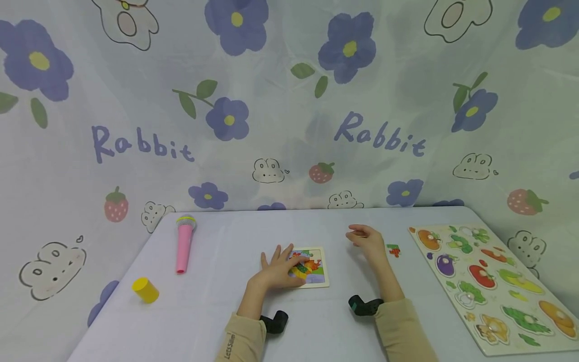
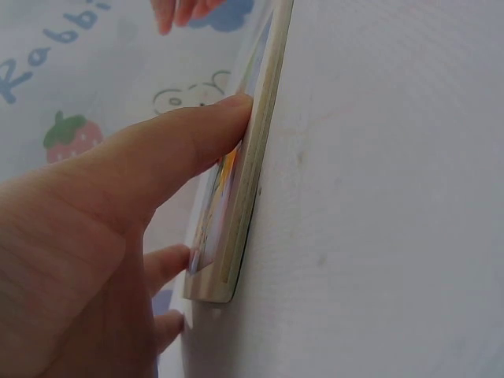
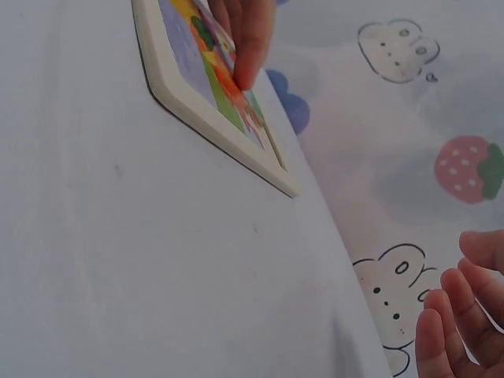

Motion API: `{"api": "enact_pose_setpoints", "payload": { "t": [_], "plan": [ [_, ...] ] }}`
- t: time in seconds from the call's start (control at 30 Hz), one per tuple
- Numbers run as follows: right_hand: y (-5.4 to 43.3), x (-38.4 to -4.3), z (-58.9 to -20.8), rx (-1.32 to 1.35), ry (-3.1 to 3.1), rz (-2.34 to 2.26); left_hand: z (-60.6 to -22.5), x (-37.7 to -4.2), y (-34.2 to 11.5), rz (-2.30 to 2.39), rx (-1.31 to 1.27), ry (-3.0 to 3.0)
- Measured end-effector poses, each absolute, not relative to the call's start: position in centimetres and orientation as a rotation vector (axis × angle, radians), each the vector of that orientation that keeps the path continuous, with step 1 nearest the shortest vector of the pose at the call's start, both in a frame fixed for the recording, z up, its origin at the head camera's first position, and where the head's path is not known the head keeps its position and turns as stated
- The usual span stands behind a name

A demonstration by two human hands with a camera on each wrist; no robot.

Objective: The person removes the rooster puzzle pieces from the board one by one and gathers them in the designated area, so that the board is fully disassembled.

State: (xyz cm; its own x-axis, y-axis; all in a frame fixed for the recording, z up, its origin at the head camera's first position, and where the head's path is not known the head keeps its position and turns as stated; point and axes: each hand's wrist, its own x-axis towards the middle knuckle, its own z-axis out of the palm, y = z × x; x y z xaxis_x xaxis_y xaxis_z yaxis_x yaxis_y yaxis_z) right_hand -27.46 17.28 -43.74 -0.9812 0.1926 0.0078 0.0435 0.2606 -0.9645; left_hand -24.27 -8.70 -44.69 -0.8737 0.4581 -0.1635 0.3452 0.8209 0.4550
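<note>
A small framed picture puzzle (image 1: pixel 322 275) lies flat on the white table, with my left hand (image 1: pixel 277 270) resting over its left part. That hand's fingers are spread, and in the left wrist view its thumb (image 2: pixel 197 130) touches the edge of the puzzle frame (image 2: pixel 246 177). My right hand (image 1: pixel 368 241) hovers to the right of the puzzle, holding nothing, its fingers (image 3: pixel 431 339) loosely bent. Just beyond the right wrist is a small loose puzzle piece (image 1: pixel 393 250) in green and red. The left hand covers part of the picture.
On the right lies a large vegetable peg board (image 1: pixel 493 296). A pink toy microphone (image 1: pixel 184 246) and a yellow cylinder (image 1: pixel 146 290) are on the left side. Behind the table hangs a rabbit-print cloth (image 1: pixel 289 110). Each wrist carries a black camera mount (image 1: pixel 364 305).
</note>
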Motion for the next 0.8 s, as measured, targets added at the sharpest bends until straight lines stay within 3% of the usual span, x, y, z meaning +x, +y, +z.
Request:
{"api": "enact_pose_setpoints", "payload": {
  "t": [0.8],
  "plan": [
    [13.1,-27.1,-44.8,-0.069,-2.532,1.785,-44.5,-24.3,-8.6,0.569,0.470,2.822]
  ]
}}
